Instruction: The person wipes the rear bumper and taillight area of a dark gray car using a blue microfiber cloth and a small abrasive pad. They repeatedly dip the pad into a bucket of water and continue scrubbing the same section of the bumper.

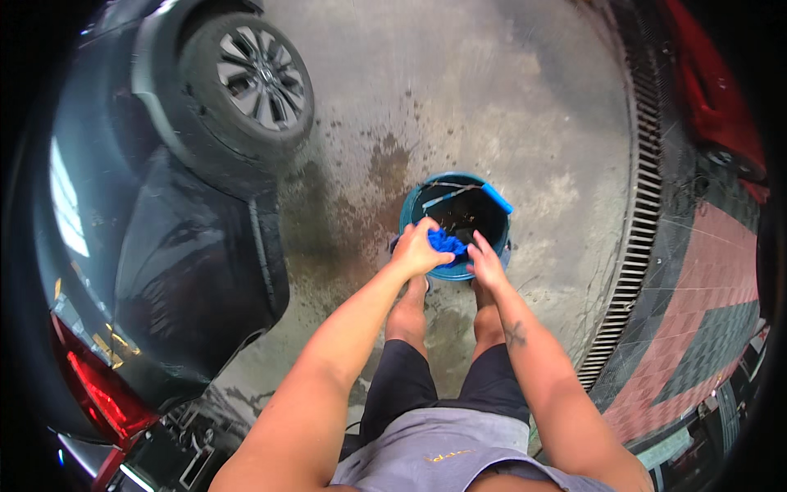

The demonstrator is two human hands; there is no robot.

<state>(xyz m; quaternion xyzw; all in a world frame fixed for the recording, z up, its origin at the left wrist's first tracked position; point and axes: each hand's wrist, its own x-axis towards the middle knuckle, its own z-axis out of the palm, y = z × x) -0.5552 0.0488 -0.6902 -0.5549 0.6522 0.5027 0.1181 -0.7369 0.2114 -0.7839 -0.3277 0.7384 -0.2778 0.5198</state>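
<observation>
A crumpled bright blue cloth (448,243) is bunched in my left hand (420,248), whose fingers curl round its left side. My right hand (485,261) is just right of the cloth, fingers stretched out; whether they touch it is hard to tell. Both hands are over the near part of a teal bucket (407,209) that stands on the floor in front of my legs. Dark water with pale flecks shows inside it. A blue grip (497,198) with a thin pale rod lies across the bucket's far right rim; I cannot tell what it belongs to.
A dark car (197,246) with a wheel (262,78) and red tail light (102,394) fills the left. The concrete floor (492,90) has wet patches (389,164). A drain grate (643,164) runs along the right, beside red and grey tiles (705,271) and a red vehicle (717,107).
</observation>
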